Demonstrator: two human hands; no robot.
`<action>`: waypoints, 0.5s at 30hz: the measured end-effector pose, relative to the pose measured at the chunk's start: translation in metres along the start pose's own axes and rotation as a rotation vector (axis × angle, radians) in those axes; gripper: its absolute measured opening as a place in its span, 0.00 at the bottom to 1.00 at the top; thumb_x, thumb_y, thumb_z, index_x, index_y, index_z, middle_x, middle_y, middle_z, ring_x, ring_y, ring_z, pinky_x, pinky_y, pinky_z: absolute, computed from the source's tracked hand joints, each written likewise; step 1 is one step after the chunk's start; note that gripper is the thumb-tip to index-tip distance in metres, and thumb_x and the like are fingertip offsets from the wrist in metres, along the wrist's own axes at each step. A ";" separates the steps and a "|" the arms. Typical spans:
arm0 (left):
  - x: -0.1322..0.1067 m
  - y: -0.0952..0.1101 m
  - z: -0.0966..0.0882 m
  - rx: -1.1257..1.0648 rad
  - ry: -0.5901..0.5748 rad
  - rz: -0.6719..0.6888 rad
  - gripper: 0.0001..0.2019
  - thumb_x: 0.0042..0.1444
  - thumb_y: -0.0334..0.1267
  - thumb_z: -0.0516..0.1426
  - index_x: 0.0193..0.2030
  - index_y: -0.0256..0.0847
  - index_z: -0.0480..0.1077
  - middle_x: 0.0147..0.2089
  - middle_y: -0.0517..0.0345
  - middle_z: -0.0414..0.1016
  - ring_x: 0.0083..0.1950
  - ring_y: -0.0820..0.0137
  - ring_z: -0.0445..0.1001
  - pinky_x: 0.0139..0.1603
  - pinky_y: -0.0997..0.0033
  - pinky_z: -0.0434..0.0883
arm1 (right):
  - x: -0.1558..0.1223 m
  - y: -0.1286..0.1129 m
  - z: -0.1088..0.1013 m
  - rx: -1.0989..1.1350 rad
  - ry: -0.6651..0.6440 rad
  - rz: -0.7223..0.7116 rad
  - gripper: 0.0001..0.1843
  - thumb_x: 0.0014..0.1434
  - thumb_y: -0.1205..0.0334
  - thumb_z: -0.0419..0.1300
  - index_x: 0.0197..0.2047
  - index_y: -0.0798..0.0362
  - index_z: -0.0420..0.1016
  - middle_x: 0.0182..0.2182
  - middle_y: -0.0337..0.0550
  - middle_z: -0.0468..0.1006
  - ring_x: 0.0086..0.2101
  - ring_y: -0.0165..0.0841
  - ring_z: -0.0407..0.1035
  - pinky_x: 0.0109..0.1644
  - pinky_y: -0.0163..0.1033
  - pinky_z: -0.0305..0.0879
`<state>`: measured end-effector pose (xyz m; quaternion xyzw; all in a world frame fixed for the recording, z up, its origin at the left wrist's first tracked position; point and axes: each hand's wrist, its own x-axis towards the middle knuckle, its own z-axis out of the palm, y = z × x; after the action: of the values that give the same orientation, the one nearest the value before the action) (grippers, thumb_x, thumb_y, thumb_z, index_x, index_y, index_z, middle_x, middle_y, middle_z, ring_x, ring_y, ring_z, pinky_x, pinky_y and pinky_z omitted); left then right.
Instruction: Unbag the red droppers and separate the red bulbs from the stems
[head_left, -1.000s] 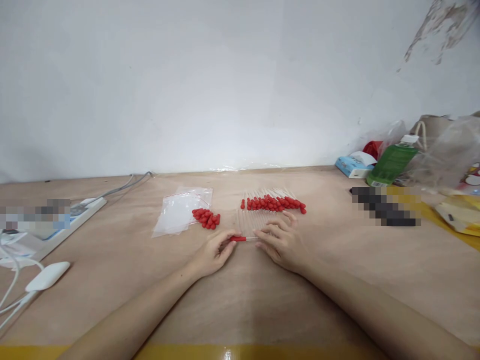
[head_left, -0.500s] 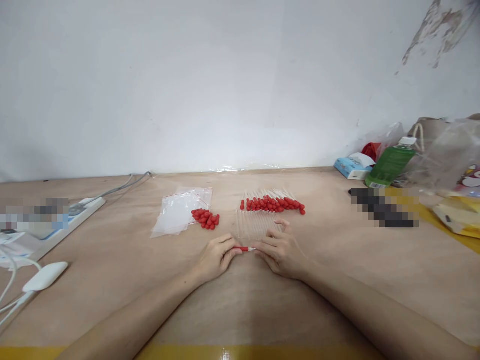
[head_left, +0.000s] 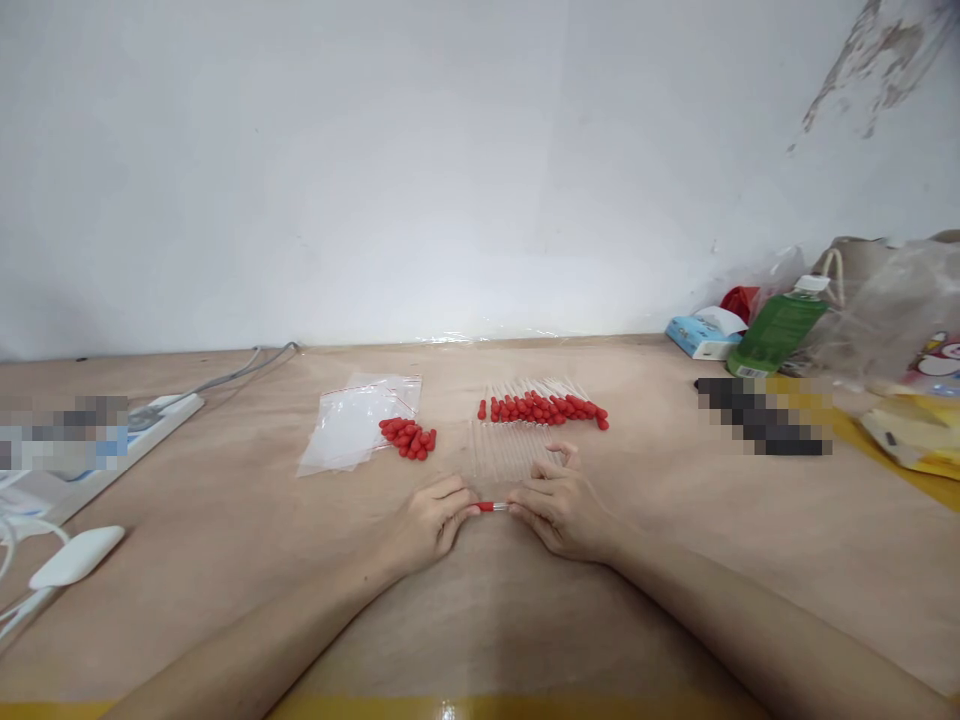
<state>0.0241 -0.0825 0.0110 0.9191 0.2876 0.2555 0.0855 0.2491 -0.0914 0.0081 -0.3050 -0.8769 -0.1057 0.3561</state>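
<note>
Between finger and thumb, my left hand [head_left: 439,515] pinches a red rubber dropper bulb [head_left: 484,507]. My right hand [head_left: 561,508] grips a clear glass tube [head_left: 501,507] whose end meets the bulb's open end; how far it sits inside I cannot tell. Just beyond my right hand lies a row of loose clear tubes [head_left: 504,448]. Farther back is a row of droppers [head_left: 536,408] with red bulbs toward me and thin pale stems pointing to the wall. Several loose red bulbs [head_left: 409,440] are heaped to the left, partly on clear plastic bags [head_left: 341,430].
A power strip [head_left: 142,450] with cables and a white plug-like piece [head_left: 77,557] lie at the left. On the right stand a tissue pack [head_left: 703,335] and a green bottle [head_left: 780,328]. A blurred dark object [head_left: 761,415] lies before them, near a yellow packet [head_left: 919,430].
The bulb and tube between my hands have come slightly nearer to me. My left fingers now sit farther back on the bulb's left end. The view has shifted a little.
</note>
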 end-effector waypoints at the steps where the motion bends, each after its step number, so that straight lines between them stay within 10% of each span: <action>1: 0.000 0.000 0.000 -0.001 0.002 0.002 0.10 0.61 0.33 0.46 0.37 0.38 0.67 0.33 0.55 0.68 0.36 0.71 0.67 0.38 0.72 0.66 | 0.000 0.000 0.000 -0.005 -0.010 0.004 0.11 0.59 0.63 0.50 0.31 0.50 0.73 0.21 0.35 0.74 0.27 0.27 0.59 0.52 0.47 0.41; 8: -0.007 -0.002 -0.002 0.008 0.092 0.017 0.08 0.60 0.31 0.48 0.37 0.39 0.68 0.34 0.56 0.70 0.36 0.72 0.68 0.38 0.74 0.67 | -0.002 0.000 -0.006 -0.011 -0.074 0.020 0.14 0.60 0.64 0.48 0.28 0.51 0.72 0.20 0.35 0.73 0.27 0.27 0.59 0.50 0.46 0.43; 15: -0.010 -0.019 -0.023 0.093 0.451 -0.123 0.09 0.58 0.32 0.52 0.43 0.42 0.70 0.39 0.55 0.70 0.41 0.70 0.70 0.42 0.71 0.68 | -0.007 0.035 -0.014 -0.123 0.045 0.248 0.13 0.60 0.62 0.48 0.31 0.50 0.73 0.23 0.37 0.74 0.29 0.29 0.62 0.51 0.45 0.43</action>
<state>-0.0043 -0.0724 0.0208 0.8224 0.3661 0.4353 -0.0080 0.2822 -0.0730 0.0125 -0.4296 -0.8163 -0.1211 0.3666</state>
